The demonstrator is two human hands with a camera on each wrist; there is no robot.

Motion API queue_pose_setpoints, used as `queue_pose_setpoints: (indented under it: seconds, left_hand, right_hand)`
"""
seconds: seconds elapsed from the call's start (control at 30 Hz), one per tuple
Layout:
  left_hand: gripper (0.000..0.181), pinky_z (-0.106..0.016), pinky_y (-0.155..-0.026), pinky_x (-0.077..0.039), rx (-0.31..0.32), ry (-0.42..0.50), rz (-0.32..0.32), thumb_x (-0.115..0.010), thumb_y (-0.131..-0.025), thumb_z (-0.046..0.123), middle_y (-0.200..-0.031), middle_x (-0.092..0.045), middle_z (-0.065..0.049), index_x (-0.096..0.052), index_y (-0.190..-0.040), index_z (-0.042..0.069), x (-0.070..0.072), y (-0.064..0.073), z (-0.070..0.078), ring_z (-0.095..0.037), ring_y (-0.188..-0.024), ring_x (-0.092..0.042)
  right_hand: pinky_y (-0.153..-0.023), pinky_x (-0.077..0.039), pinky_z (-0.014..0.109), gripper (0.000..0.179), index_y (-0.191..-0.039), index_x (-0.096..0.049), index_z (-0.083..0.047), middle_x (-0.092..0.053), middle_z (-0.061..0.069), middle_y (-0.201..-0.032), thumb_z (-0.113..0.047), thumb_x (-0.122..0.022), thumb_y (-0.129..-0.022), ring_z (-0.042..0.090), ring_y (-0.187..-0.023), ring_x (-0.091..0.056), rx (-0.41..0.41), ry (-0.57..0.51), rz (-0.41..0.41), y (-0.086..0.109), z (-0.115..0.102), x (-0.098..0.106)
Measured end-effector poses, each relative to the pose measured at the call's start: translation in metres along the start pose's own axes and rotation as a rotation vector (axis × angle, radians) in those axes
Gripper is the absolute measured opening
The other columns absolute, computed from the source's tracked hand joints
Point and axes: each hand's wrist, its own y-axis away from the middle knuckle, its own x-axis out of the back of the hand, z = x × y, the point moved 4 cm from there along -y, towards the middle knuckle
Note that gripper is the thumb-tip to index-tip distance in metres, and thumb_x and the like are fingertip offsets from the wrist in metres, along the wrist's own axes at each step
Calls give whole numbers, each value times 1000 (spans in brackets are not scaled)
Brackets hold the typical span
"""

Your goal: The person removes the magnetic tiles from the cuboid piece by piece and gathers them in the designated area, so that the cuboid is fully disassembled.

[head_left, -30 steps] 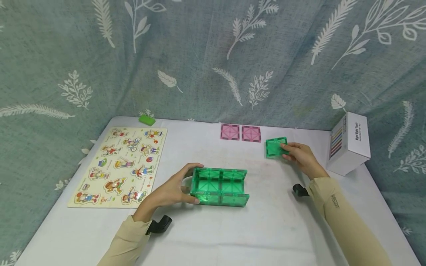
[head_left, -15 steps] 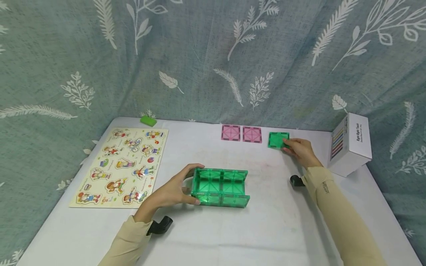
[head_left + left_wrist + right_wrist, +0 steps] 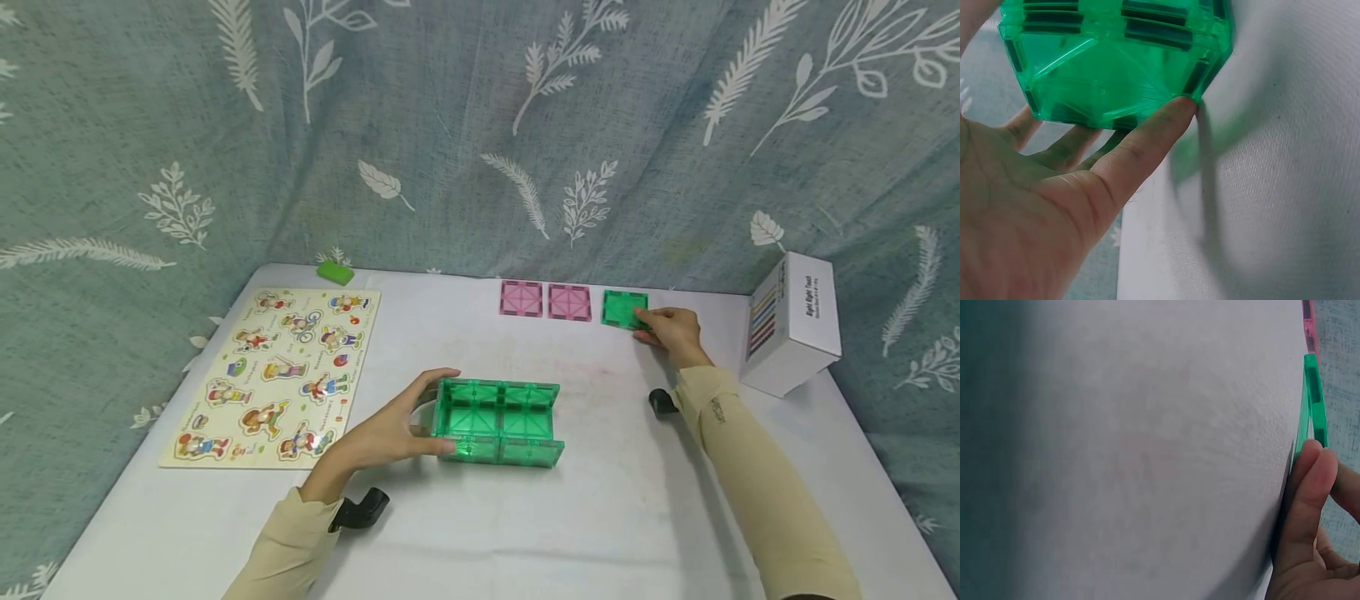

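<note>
My left hand [image 3: 382, 429] holds the left end of a green see-through box of magnetic tiles [image 3: 498, 423], thumb on its near side and fingers at the far side. The box stands on the table, open on top and at its right end. In the left wrist view the thumb lies along an edge of the green tiles [image 3: 1097, 75]. At the back right, my right hand [image 3: 673, 333] pinches a single green magnetic tile [image 3: 621, 308] by its right edge. The right wrist view shows this tile [image 3: 1315, 400] edge-on, close to the tabletop.
Two pink magnetic tiles [image 3: 521, 298] lie flat side by side, just left of the single green tile. A picture puzzle board [image 3: 273, 375] lies at the left, with a green block [image 3: 335, 272] behind it. A white box [image 3: 791, 325] stands at the far right.
My right hand has moved the single green tile back and lowered it level, then slightly left toward the pink tiles. The left hand and the green box have stayed in place.
</note>
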Motion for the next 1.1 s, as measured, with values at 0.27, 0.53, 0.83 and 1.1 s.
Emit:
queue_pose_setpoints:
  seconds: [0.27, 0.53, 0.83, 1.1]
  left_hand:
    - [74, -72, -116, -27, 49, -40, 40, -67, -97, 35, -166, -24, -14, -25, -157, 23, 3, -2, 0, -48, -152, -23]
    - [64, -69, -118, -26, 98, -26, 70, -62, -100, 34, -163, -32, -16, -33, -155, 16, 1, -2, 0, -46, -151, -27]
    - [58, -68, -119, -26, 78, -23, 77, -61, -101, 33, -159, -39, -12, -39, -152, 18, 1, -2, 0, -45, -150, -31]
    - [62, -68, -119, -25, 96, -31, 78, -60, -101, 33, -161, -37, -14, -36, -154, 14, 0, -2, 3, -45, -150, -30]
  right_hand:
    - [-60, -59, 18, 53, -131, -61, 3, -61, -3, -81, -34, -71, -94, -2, -51, -62, 59, 99, 86, 0, -3, 4]
    - [-56, -56, 17, 50, -127, -64, 4, -63, 4, -89, -35, -67, -96, -2, -49, -59, 99, 232, 112, -1, -6, 2]
    - [-58, -50, 20, 48, -122, -66, 3, -63, 1, -82, -37, -64, -97, 0, -52, -57, 131, 358, 141, 0, -9, 1]
    - [-59, -51, 20, 38, -120, -67, 1, -62, -3, -74, -30, -63, -98, 1, -53, -57, 132, 358, 121, 2, -9, 1]
